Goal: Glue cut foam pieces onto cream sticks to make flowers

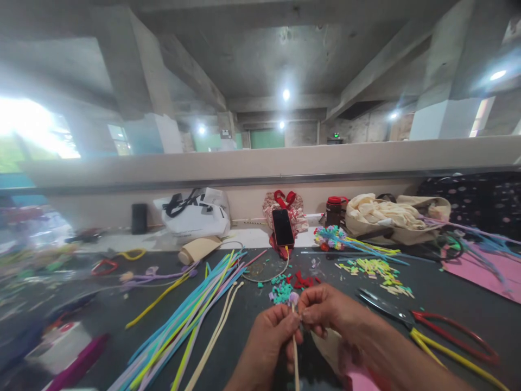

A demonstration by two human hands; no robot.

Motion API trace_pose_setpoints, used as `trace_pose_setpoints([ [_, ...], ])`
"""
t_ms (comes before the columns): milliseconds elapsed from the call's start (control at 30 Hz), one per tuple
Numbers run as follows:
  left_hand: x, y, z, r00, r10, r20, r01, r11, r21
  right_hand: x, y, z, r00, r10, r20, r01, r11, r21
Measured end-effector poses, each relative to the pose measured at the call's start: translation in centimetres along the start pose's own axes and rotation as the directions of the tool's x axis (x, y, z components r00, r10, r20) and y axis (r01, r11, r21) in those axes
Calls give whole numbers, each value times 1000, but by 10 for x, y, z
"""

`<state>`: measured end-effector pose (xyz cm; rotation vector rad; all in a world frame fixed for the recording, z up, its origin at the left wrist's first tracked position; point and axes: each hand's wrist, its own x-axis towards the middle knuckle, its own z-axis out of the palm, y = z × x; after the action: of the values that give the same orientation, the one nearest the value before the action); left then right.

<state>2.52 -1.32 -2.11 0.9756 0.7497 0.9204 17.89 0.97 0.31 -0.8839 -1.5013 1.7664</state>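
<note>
A cream pipe-cleaner-like stem (296,358) stands nearly upright between my hands, with a small lilac piece (293,298) at its top. My left hand (277,334) is closed round the stem, thumb and fingers pressed on it just below the lilac piece. Beside its top, my right hand (329,312) is closed in a pinch, its fingertips meeting those of the left. What lies between the right fingertips is too small to make out. Just beyond the hands lie short teal pieces (281,290) and red pieces (303,281) in small heaps.
Long coloured stems (191,315) lie in a bundle on the left. Red-handled scissors (451,331) rest at right, near yellow-green cut pieces (372,269). A phone (283,227) leans at the back with a cable (288,263). A white bag (195,214) stands further left.
</note>
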Motion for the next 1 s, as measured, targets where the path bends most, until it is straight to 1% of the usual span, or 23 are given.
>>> trace_pose_setpoints([
  [67, -2, 2, 0, 1000, -6, -8, 5, 999, -44, -1, -3, 1, 999, -15, -39, 14, 999, -43],
  [133, -3, 4, 0, 1000, -23, -13, 22, 995, -98, -2, -8, 3, 992, -74, -101, 60, 990, -129],
  [233, -3, 6, -2, 999, -53, -3, 52, 981, -186, -5, -15, 5, 958, -204, -201, 141, 948, -286],
  [300, -3, 7, -3, 998, -65, 6, 64, 971, -231, -6, -17, 7, 929, -294, -224, 184, 893, -411],
  [400, -1, 7, -5, 996, -83, -10, 78, 966, -248, -6, -16, 9, 891, -430, -148, 271, 764, -585],
  [467, -1, 6, -5, 995, -98, -24, 89, 964, -249, -6, -13, 10, 869, -485, -100, 314, 694, -648],
  [533, -1, 6, -5, 993, -115, -12, 108, 963, -248, -6, -11, 11, 863, -497, -92, 312, 666, -677],
  [633, -2, 5, -4, 991, -129, 31, 133, 965, -227, -7, -9, 12, 879, -472, -74, 284, 641, -714],
  [700, -2, 6, -3, 992, -124, 32, 128, 971, -200, -8, -10, 10, 890, -454, -40, 276, 607, -745],
  [767, -1, 6, -2, 992, -123, -5, 121, 983, -136, -10, -14, 6, 891, -454, -9, 281, 565, -776],
  [833, -1, 7, -1, 991, -115, -68, 113, 993, -42, -13, -20, 1, 882, -471, 17, 302, 538, -787],
  [900, -2, 9, 0, 985, -114, -129, 120, 992, 42, -15, -27, -4, 868, -496, 36, 334, 529, -780],
  [1000, -6, 10, 3, 976, -108, -189, 130, 986, 105, -17, -32, -8, 859, -506, 72, 367, 513, -776],
])
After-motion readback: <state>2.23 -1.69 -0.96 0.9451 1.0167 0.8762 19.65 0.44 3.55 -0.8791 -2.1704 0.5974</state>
